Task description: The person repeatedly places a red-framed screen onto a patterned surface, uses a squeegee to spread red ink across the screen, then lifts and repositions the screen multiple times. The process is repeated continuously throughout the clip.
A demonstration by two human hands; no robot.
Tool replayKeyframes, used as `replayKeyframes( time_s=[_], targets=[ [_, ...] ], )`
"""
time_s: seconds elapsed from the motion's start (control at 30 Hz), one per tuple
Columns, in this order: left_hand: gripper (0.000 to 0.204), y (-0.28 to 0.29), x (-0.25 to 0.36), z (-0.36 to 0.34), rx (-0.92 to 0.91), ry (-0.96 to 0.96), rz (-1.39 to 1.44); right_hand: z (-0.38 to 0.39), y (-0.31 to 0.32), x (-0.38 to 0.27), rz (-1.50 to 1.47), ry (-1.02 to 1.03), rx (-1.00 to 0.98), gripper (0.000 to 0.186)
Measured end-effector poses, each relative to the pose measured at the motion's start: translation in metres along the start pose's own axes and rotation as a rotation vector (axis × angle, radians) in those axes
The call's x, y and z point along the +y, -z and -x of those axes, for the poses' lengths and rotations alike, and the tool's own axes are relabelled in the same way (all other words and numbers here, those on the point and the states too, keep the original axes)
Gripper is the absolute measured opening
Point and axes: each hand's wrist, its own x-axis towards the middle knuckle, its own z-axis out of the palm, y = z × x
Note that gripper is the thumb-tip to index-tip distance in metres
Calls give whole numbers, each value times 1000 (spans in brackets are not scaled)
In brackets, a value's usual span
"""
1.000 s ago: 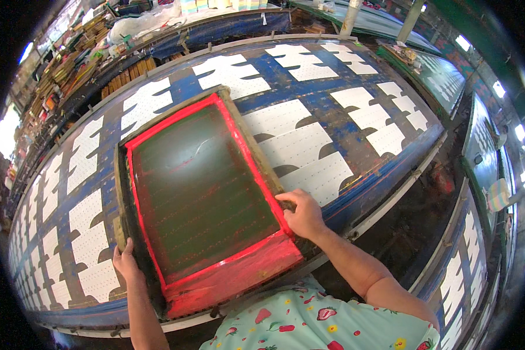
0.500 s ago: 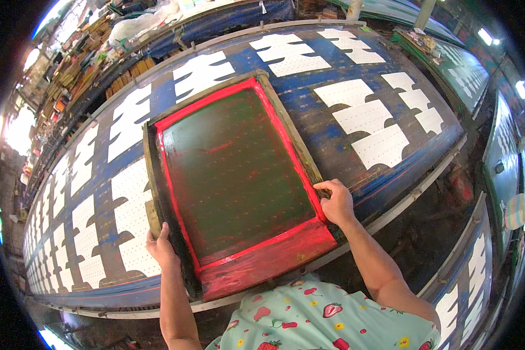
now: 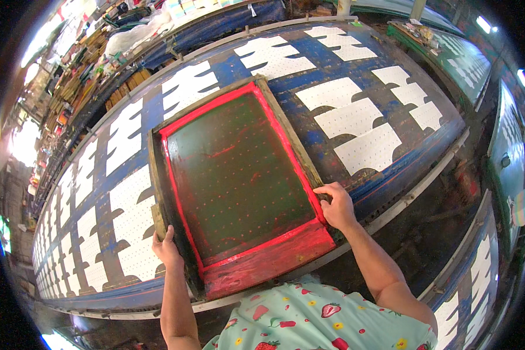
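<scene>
A screen-printing frame (image 3: 245,181) lies at a slant over the table in front of me. It has worn wooden sides, dark green mesh and a glossy red border, with a wide red strip along the near end. Rows of small dots show in the mesh. My left hand (image 3: 168,249) is closed on its left side near the close corner, thumb on top. My right hand (image 3: 336,205) pinches the right side, close to the red strip. White cut pieces (image 3: 356,125) with tiny dots and scalloped edges lie in rows on the table around the frame.
The long blue-and-brown stained table (image 3: 309,125) has a pale rail (image 3: 414,195) along its near edge. More tables with white pieces (image 3: 478,286) stand to the right. Clutter and stacked wood (image 3: 79,81) fill the far left.
The frame has shifted slightly right across the table, nearer the white pieces on that side. Glare on the mesh has lessened and its dots show more clearly. Both hands keep their grip.
</scene>
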Motion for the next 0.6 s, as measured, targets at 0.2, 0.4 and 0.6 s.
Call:
replayKeyframes(
  time_s=[0.2,0.4,0.6],
  targets=[
    [28,-2,1,-3,-13,26,-159,56,0,-50,202,545,-89,43],
    [36,3,-12,-9,-9,-52,-285,104,-28,-97,208,828,-508,45],
    [50,10,-36,-24,87,3,-305,107,-54,-137,341,776,-441,42]
  ],
)
